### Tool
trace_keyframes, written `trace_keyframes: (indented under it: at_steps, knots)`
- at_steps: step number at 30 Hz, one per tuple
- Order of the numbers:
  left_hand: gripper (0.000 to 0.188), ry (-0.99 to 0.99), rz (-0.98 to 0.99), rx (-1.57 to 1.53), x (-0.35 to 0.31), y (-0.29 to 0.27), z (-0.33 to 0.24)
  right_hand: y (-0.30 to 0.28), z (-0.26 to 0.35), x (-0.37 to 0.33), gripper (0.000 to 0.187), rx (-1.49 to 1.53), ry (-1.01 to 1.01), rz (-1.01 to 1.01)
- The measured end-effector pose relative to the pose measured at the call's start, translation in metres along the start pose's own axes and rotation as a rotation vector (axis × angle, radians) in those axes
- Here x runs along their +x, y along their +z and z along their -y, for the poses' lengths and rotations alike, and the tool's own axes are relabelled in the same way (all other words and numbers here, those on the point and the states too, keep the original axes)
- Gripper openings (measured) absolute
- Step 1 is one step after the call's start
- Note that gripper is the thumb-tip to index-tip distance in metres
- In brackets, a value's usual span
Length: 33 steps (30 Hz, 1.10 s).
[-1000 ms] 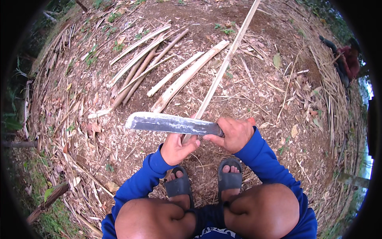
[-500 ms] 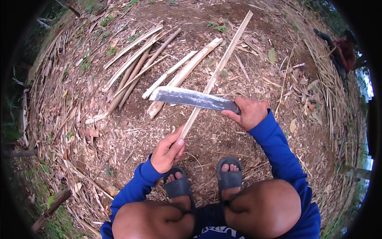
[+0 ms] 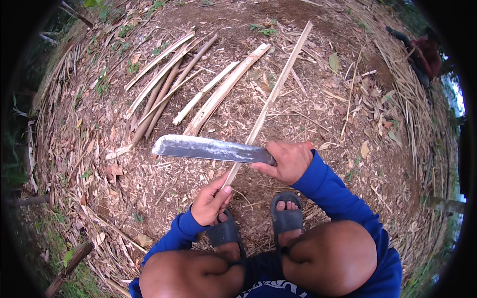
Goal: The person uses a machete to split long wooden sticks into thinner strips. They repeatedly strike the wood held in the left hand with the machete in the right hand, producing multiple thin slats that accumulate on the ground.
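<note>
My left hand [image 3: 211, 201] pinches the near end of a long, pale wooden strip [image 3: 278, 85], thumb on top. The strip slants away from me, up and to the right. In my right hand [image 3: 288, 161] is a machete [image 3: 208, 149], gripped by its handle, which the fingers mostly cover. Its broad grey blade points left and lies across the strip, a short way beyond my left hand. Whitish, worn patches run along the blade's far edge and tip.
Split pale sticks [image 3: 226, 89] and brown unpeeled sticks [image 3: 184, 84] lie on the ground ahead and to the left. Wood chips and dry leaves cover the soil. My sandalled feet [image 3: 286, 213] are close below my hands. Another person [image 3: 427, 57] is at the far right.
The machete has come nearer to me and leftward along the strip, closer to my left hand. My left hand still holds the strip's near end, and the strip's far end sits slightly lower in view.
</note>
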<state>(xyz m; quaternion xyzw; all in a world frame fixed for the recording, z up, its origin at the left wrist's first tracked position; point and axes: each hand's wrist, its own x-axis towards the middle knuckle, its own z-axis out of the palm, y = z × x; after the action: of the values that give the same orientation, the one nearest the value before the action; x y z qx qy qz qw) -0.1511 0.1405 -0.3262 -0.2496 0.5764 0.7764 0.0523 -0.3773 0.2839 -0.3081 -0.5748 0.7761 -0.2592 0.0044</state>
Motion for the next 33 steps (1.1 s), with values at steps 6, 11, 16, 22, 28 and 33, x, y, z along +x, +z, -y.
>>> trace_keyframes:
  at_steps: [6,11,16,22,28,33]
  knots:
    - [0.05,0.025,0.0,0.076,-0.006,0.008,0.001,0.001,-0.006,0.003,0.052,-0.027,0.046,0.007]
    - [0.049,0.109,-0.049,0.238,-0.008,0.011,0.0,0.003,-0.003,0.0,0.052,-0.051,-0.02,0.024]
    - [0.049,0.132,-0.059,0.299,-0.013,0.009,0.003,-0.004,-0.008,0.004,0.049,-0.098,-0.002,0.007]
    - [0.049,0.108,-0.03,0.327,-0.015,0.007,-0.001,-0.011,-0.026,0.006,0.049,-0.13,0.002,0.005]
    - [0.049,0.009,-0.016,0.324,-0.024,-0.002,-0.001,-0.01,-0.062,-0.003,0.049,-0.251,0.091,0.057]
    - [0.049,-0.066,0.047,0.334,-0.033,-0.016,-0.011,-0.019,-0.066,-0.002,0.05,-0.305,0.058,0.155]
